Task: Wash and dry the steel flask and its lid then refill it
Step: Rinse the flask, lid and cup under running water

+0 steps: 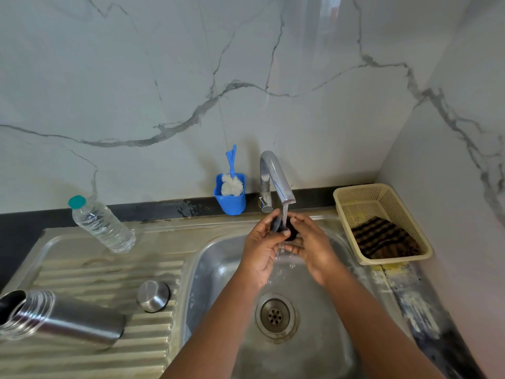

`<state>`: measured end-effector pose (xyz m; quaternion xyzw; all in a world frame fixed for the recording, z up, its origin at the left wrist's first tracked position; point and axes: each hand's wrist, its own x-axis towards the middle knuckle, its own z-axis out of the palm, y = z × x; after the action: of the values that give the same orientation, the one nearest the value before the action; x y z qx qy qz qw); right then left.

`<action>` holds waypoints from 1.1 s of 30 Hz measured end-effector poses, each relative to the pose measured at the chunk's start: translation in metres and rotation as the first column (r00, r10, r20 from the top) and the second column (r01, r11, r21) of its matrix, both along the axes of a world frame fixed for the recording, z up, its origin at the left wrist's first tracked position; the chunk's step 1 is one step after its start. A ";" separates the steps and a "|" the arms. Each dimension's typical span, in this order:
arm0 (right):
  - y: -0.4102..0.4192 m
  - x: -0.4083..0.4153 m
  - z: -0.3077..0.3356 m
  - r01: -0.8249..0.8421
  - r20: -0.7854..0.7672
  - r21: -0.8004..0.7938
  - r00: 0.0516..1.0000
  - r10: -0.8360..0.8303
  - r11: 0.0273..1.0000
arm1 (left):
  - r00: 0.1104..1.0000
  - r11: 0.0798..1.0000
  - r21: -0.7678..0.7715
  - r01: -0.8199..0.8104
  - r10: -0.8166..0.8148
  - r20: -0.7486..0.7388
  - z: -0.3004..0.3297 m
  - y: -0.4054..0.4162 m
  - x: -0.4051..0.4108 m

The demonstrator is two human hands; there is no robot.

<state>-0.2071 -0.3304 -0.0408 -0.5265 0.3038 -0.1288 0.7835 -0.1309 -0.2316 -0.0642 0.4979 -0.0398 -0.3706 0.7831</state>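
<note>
Steel flask [68, 318] lies open-mouthed on the near-left drainboard, its cap [153, 295] beside it. Under the tap [277, 179], both hands' fingers [273, 218] clamp a small dark stopper [284, 228]; wet, it could slip into the sink [218, 258].

Dark piece [281, 228] under the tap mostly hidden by fingers [276, 236]; the flask [62, 320] mouth is cut off at the left edge.

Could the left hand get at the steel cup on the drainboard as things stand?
Probably not straight away: the left hand and right hand both hold a dark part under the tap. Once it lets go, nothing lies between it and the cup.
</note>
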 end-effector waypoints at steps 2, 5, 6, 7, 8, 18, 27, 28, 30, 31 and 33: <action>0.002 0.000 -0.003 0.032 0.017 0.029 0.999 -0.033 0.999 | 0.998 0.999 0.035 0.021 -0.023 0.063 0.002 -0.002 0.000; 0.003 -0.002 -0.008 0.068 0.090 0.086 0.993 -0.076 0.994 | 0.998 0.999 0.029 0.028 -0.030 0.060 0.005 -0.002 0.000; 0.003 -0.003 -0.011 0.078 0.108 0.069 0.990 -0.086 0.995 | 0.999 1.000 0.016 0.025 -0.026 0.033 0.007 -0.001 -0.001; 0.003 -0.004 -0.013 0.088 0.110 0.029 0.990 -0.091 0.996 | 1.000 1.000 0.013 0.018 -0.018 0.007 0.007 0.000 -0.001; 0.003 -0.004 -0.014 0.093 0.097 -0.029 0.991 -0.089 0.995 | 1.000 1.000 0.016 0.007 -0.007 -0.014 0.008 0.001 -0.001; 0.009 0.000 -0.013 0.037 0.026 -0.656 0.999 -0.027 0.754 | 1.000 0.989 0.147 0.008 -0.008 0.003 0.005 0.025 -0.003; 0.030 -0.040 -0.060 -0.582 -0.650 -0.672 0.760 0.012 0.458 | 0.983 0.833 0.525 0.174 -0.176 -0.047 -0.040 0.079 -0.012; 0.036 -0.046 -0.065 -0.606 -0.661 -0.685 0.750 0.005 0.405 | 0.982 0.814 0.553 0.177 -0.180 -0.050 -0.044 0.085 -0.014; 0.048 -0.054 -0.072 -0.679 -0.712 -0.658 0.702 0.028 0.326 | 0.983 0.800 0.573 0.175 -0.177 -0.053 -0.049 0.098 -0.019; 0.052 -0.057 -0.074 -0.697 -0.726 -0.647 0.687 0.028 0.310 | 0.983 0.796 0.580 0.173 -0.178 -0.050 -0.050 0.103 -0.020; 0.062 -0.060 -0.078 -0.717 -0.745 -0.632 0.666 0.022 0.294 | 0.982 0.791 0.587 0.175 -0.185 -0.043 -0.052 0.117 -0.023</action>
<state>-0.2671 -0.2686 -0.1188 -0.9277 0.2751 0.1078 0.2281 -0.1539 -0.1150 -0.1166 0.7125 0.0229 -0.4333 0.5514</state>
